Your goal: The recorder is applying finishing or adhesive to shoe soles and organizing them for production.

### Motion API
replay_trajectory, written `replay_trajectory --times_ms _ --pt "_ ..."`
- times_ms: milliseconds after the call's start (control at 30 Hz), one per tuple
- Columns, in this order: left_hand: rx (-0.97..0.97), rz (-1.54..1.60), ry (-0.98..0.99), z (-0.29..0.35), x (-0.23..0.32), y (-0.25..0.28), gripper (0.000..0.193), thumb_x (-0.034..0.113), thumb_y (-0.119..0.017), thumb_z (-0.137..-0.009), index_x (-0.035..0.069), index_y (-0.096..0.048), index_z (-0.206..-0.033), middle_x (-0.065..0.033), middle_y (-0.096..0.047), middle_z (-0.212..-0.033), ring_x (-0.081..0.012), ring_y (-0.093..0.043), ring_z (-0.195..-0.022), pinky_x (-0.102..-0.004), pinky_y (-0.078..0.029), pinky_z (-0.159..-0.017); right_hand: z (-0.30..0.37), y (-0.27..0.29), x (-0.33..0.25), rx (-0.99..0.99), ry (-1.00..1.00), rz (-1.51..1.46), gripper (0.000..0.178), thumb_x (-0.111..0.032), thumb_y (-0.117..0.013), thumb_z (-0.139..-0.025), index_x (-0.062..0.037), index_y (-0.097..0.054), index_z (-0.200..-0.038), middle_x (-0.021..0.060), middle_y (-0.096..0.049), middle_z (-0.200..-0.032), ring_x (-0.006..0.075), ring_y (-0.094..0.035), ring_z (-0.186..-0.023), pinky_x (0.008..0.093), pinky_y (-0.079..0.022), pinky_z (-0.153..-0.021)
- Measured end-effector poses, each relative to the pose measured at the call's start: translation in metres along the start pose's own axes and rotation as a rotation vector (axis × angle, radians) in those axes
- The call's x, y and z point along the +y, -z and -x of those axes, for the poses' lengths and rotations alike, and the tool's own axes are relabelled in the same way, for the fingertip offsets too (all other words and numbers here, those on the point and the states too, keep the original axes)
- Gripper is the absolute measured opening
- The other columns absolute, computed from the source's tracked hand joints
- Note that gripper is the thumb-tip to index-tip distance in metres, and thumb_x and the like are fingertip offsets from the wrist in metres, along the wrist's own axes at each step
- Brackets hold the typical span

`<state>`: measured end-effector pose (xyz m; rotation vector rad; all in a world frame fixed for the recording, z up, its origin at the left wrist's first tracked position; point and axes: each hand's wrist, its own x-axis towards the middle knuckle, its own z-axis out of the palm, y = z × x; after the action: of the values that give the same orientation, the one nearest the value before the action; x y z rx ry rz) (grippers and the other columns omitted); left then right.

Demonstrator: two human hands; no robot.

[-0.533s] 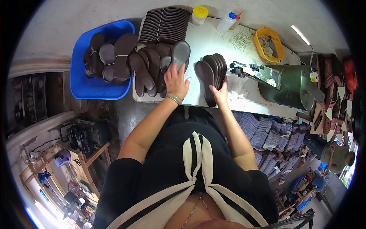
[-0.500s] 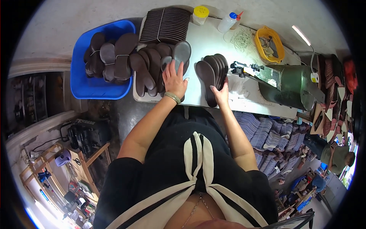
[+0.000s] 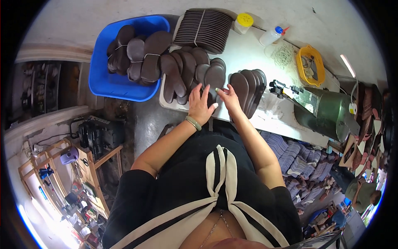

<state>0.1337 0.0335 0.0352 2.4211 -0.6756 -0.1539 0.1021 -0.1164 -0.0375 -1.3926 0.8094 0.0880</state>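
Dark brown shoe insoles lie in loose groups along the near side of the white table. My left hand (image 3: 200, 104) is at the near end of a loose insole pile (image 3: 190, 68), its fingers spread over it. Close beside it, my right hand (image 3: 230, 99) reaches leftward with fingers apart, near the lower end of an insole (image 3: 215, 76). Whether its fingertips touch that insole I cannot tell. A fanned stack of insoles (image 3: 239, 85) lies just right of my right hand. Neither hand is gripping anything.
A blue tub (image 3: 124, 92) at left holds tied insole bundles. Behind stand a tied insole row (image 3: 209, 29), a yellow-lidded jar (image 3: 243, 24), a squeeze bottle (image 3: 270, 36) and a yellow basket (image 3: 306, 76). A green machine (image 3: 321, 118) stands right; striped stacks (image 3: 286, 153) lie below.
My right hand has left the fanned stack and moved left toward my left hand. My left hand has drawn back toward the pile's near end. The whole view has shifted.
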Motion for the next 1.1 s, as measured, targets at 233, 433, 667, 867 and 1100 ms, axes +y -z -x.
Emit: replay_trajectory --times_ms 233,433,667,867,1100 --pt "0.139 0.031 0.692 -0.060 -0.113 0.024 0.100 0.053 -0.068 -0.071 -0.005 -0.023 -0.139 -0.0299 -0.031 -0.135 -0.0430 -0.030 -0.127 -0.0479 -0.024 -0.108 -0.034 -0.019 -0.011 -0.011 -0.085 -0.372 0.074 -0.020 -0.076 -0.073 0.0067 -0.036 -0.130 0.0166 -0.056 -0.114 0.0218 -0.056 -0.101 0.0327 -0.044 -0.088" --pt "0.031 -0.010 0.527 -0.059 -0.107 0.009 0.106 0.056 -0.068 -0.068 0.002 -0.016 -0.143 -0.0267 -0.033 -0.136 -0.0421 -0.033 -0.126 -0.0464 -0.026 -0.106 -0.017 -0.023 -0.025 -0.017 -0.062 -0.326 0.066 -0.016 -0.076 -0.073 0.0024 -0.042 -0.127 0.0138 -0.058 -0.114 0.0220 -0.057 -0.101 0.0327 -0.044 -0.089" --pt "0.027 0.644 0.517 -0.031 -0.099 -0.011 0.100 0.030 -0.077 -0.069 0.005 -0.015 -0.144 -0.0224 -0.035 -0.132 -0.0351 -0.038 -0.122 -0.0404 -0.033 -0.103 -0.003 -0.018 -0.040 -0.185 0.020 -0.529 0.067 -0.013 -0.071 -0.078 -0.0046 -0.034 -0.134 0.0125 -0.051 -0.122 0.0225 -0.051 -0.112 0.0341 -0.042 -0.095" --pt "-0.033 1.212 0.652 -0.043 -0.107 0.003 0.094 0.028 -0.071 -0.080 0.006 -0.006 -0.146 -0.0169 -0.037 -0.137 -0.0246 -0.040 -0.124 -0.0348 -0.034 -0.103 0.014 -0.036 -0.051 -0.118 0.107 -0.320 0.062 -0.018 -0.073 -0.075 -0.0017 -0.042 -0.126 0.0132 -0.057 -0.115 0.0214 -0.055 -0.106 0.0328 -0.044 -0.092" --pt "-0.111 1.701 0.839 -0.009 -0.135 0.014 0.078 0.066 -0.039 -0.087 0.010 -0.033 -0.141 -0.0090 -0.042 -0.140 -0.0264 -0.040 -0.128 -0.0415 -0.032 -0.107 0.043 -0.077 -0.052 -0.129 0.242 0.023 0.077 -0.026 -0.076 -0.072 0.0023 -0.037 -0.132 0.0202 -0.059 -0.115 0.0249 -0.059 -0.106 0.0327 -0.045 -0.091"
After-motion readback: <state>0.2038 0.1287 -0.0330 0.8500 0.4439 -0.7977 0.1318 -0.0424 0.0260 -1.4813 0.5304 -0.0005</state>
